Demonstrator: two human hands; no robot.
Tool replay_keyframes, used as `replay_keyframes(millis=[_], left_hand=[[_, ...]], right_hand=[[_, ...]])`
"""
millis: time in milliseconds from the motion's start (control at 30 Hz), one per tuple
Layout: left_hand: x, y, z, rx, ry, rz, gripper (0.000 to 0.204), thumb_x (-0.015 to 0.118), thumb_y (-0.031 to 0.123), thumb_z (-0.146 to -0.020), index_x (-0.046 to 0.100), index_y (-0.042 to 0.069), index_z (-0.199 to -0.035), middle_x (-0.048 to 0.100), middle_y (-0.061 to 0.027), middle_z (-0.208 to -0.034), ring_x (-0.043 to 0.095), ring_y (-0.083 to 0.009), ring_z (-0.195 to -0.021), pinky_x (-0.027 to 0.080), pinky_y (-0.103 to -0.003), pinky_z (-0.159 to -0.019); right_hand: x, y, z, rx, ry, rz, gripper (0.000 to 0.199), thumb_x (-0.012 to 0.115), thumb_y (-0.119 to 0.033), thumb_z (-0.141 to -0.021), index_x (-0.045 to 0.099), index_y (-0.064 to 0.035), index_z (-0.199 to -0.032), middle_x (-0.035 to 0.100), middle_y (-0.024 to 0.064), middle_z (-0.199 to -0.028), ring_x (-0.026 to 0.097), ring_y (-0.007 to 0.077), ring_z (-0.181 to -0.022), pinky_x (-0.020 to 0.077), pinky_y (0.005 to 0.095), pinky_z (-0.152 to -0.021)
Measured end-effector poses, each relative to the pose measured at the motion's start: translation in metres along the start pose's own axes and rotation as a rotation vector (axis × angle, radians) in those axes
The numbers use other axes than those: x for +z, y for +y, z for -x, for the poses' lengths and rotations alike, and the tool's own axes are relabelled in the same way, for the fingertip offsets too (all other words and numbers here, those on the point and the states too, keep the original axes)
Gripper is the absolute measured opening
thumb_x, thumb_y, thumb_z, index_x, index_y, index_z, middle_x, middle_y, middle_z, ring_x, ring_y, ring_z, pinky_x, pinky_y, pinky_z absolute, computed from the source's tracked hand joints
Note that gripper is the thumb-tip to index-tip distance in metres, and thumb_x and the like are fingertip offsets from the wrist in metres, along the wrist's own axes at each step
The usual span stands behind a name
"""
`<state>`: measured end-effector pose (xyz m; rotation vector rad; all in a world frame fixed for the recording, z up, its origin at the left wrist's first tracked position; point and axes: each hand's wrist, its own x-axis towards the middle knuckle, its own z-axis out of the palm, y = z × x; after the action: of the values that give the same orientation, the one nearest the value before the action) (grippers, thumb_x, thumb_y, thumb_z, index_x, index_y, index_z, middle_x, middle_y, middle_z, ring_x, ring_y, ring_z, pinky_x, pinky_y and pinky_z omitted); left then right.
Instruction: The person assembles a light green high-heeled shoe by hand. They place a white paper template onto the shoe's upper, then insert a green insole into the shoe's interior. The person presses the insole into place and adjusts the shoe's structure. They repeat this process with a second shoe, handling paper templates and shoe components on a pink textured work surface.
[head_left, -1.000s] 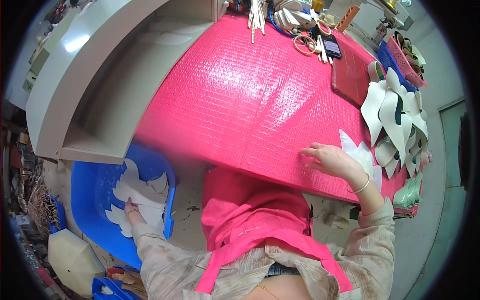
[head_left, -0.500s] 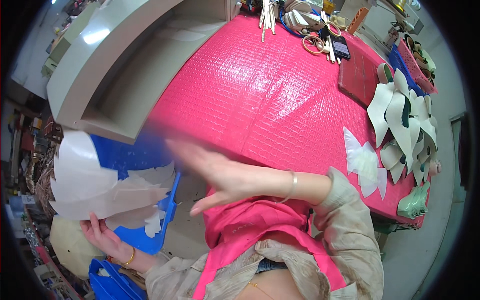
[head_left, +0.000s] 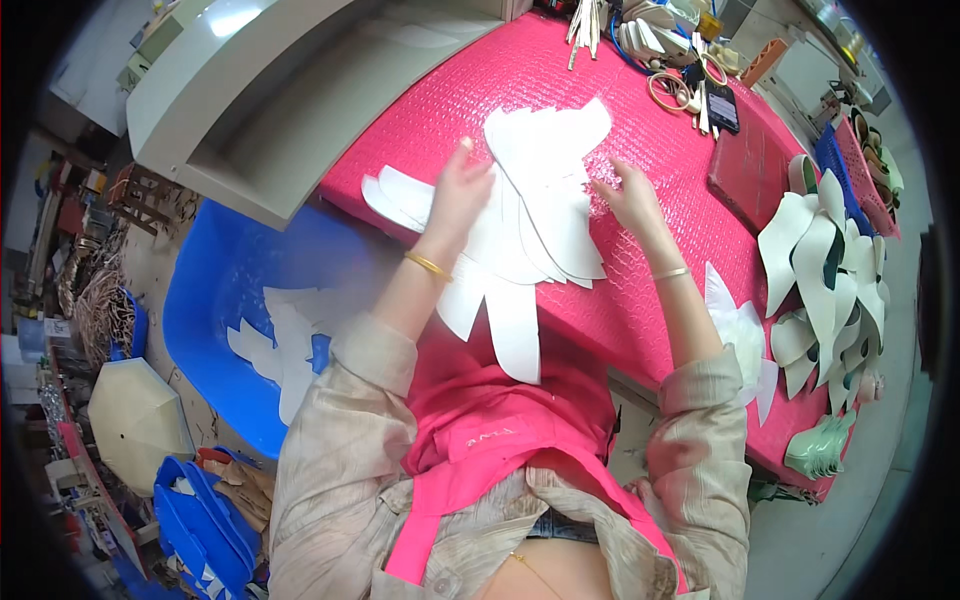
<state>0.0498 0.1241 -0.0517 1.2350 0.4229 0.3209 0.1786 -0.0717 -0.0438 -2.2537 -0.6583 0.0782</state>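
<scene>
Since a second ago: the white cut pieces (head_left: 535,215) have come up from the blue bin (head_left: 215,300) onto the pink counter (head_left: 660,290).
Left hand (head_left: 458,190): flat, pressing the stack.
Right hand (head_left: 628,195): fingers spread, touching its right edge.
Meaning: the batch looks ready for sorting.

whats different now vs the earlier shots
The left hand lifted a stack of white cut pieces out of the blue bin and laid it on the pink table cover. The right hand came over from the table's right side to the stack's edge. Both hands now rest flat on it. Some pieces remain in the bin; the white shapes on the right stayed put.
</scene>
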Motion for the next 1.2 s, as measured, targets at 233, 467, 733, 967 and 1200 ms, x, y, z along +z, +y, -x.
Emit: replay_keyframes(millis=[233,467,733,967,1200], left_hand=[[0.003,-0.035,0.015,0.272,-0.023,-0.111,0.060,0.043,-0.004,-0.082,0.020,0.003,-0.137,0.047,-0.0164,-0.118,0.048,-0.0220,-0.109,0.038,-0.030,-0.093],[0.005,-0.030,0.038,0.296,-0.018,-0.405,0.055,0.044,-0.002,-0.082,0.025,0.000,-0.133,0.043,-0.0171,-0.123,0.044,-0.0280,-0.113,0.034,-0.035,-0.097],[0.010,-0.037,0.043,0.633,-0.189,-1.194,0.040,0.051,0.002,-0.075,0.044,-0.001,-0.115,0.043,-0.0147,-0.125,0.037,-0.0390,-0.113,0.035,-0.041,-0.096],[0.015,-0.037,0.044,0.609,-0.141,-1.286,0.037,0.051,0.003,-0.075,0.046,-0.001,-0.111,0.043,-0.0160,-0.125,0.038,-0.0389,-0.112,0.035,-0.040,-0.095],[0.015,-0.012,0.043,0.560,-0.246,-0.958,0.038,0.051,0.016,-0.084,0.045,-0.002,-0.117,0.040,-0.0228,-0.127,0.044,-0.0387,-0.109,0.034,-0.042,-0.095]], right_hand=[[0.060,-0.047,0.037,-0.297,0.069,0.185,0.034,0.065,-0.015,-0.071,0.049,0.0022,-0.095,0.049,0.0207,-0.093,0.048,0.0346,-0.088,0.0410,0.0418,-0.078],[0.059,-0.059,0.017,-0.325,-0.064,0.249,0.012,0.056,-0.008,-0.072,0.054,0.0028,-0.071,0.051,0.0166,-0.073,0.052,0.0327,-0.072,0.0440,0.0411,-0.066],[0.028,-0.036,-0.018,0.048,-0.215,0.022,0.019,0.054,-0.012,-0.075,0.063,0.0045,-0.077,0.057,0.0119,-0.056,0.052,0.0081,-0.053,0.0423,0.0268,-0.050],[-0.115,0.001,-0.076,0.000,0.053,0.003,0.017,0.054,-0.012,-0.084,0.063,0.0025,-0.087,0.057,-0.0015,-0.068,0.049,0.0041,-0.059,0.0402,0.0198,-0.053],[-0.202,0.035,-0.078,-0.043,0.525,0.024,0.021,0.057,-0.016,-0.084,0.065,0.0006,-0.094,0.059,-0.0017,-0.070,0.050,0.0034,-0.059,0.0404,0.0178,-0.053]])
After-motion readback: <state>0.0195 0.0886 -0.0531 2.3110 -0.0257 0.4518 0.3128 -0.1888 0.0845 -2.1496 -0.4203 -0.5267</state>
